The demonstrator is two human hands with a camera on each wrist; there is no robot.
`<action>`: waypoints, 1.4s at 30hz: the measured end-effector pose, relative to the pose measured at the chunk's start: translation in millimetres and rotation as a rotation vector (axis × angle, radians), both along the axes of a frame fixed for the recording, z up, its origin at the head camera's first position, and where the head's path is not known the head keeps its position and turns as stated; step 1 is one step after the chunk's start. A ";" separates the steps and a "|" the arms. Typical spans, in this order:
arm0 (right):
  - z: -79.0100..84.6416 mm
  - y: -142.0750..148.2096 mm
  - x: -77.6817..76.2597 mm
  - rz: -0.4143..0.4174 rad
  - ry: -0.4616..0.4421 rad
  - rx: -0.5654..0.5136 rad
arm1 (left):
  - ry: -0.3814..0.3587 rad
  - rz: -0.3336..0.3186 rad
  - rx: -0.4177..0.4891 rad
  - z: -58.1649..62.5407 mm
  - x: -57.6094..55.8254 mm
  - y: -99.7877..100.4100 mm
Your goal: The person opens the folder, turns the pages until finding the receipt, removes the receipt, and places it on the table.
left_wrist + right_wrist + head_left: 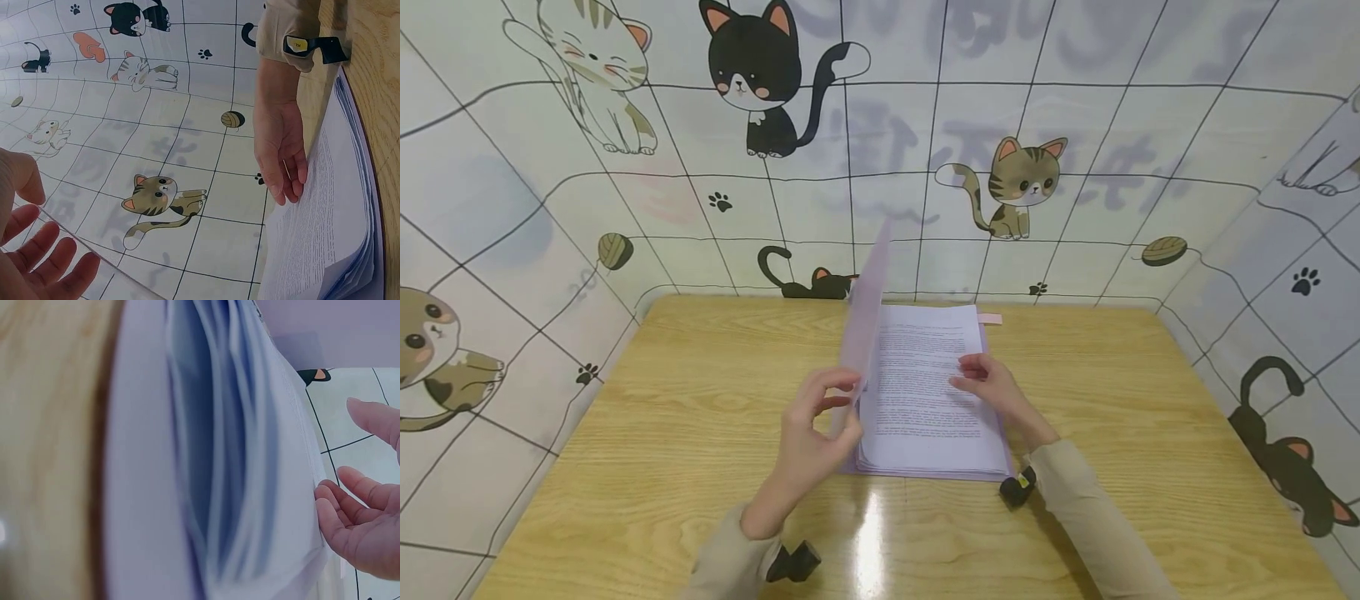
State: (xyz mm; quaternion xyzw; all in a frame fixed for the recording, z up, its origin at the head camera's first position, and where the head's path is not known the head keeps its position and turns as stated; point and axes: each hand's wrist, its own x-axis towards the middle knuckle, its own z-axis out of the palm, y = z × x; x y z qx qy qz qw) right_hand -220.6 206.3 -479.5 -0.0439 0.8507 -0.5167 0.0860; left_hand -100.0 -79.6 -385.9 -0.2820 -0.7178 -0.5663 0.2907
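Note:
A light purple folder lies on the table with its front cover (867, 308) raised almost upright on the left side. My left hand (811, 442) pinches the free edge of that cover between thumb and fingers; in the left wrist view the edge shows as a thin line beside the fingertips (87, 265). Inside the folder is a stack of printed sheets (925, 400), slightly fanned along the near edge. My right hand (992, 390) rests at the right side of the top page, its fingers loosely extended and holding nothing.
The wooden table (700, 400) carries the folder near its middle. A pink tab (991, 319) sticks out at the folder's upper right. Behind and beside the table hangs a white gridded cloth (895, 167) with cartoon cats.

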 end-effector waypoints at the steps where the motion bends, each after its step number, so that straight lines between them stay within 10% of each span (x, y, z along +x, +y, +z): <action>1: 0.0 0.0 0.0 -0.002 -0.003 -0.001 | -0.006 0.000 0.004 0.0 0.0 -2.5; 11: 1.9 -0.6 1.9 -0.002 -0.019 -0.013 | -0.064 0.018 0.062 -0.2 2.8 -26.5; 18: 1.7 -1.7 1.2 -0.001 -0.023 -0.006 | -0.017 0.105 0.085 -3.2 5.8 -49.1; 42: 5.2 -0.9 2.9 0.002 -0.041 0.049 | -0.200 0.403 0.230 -25.9 20.8 -111.0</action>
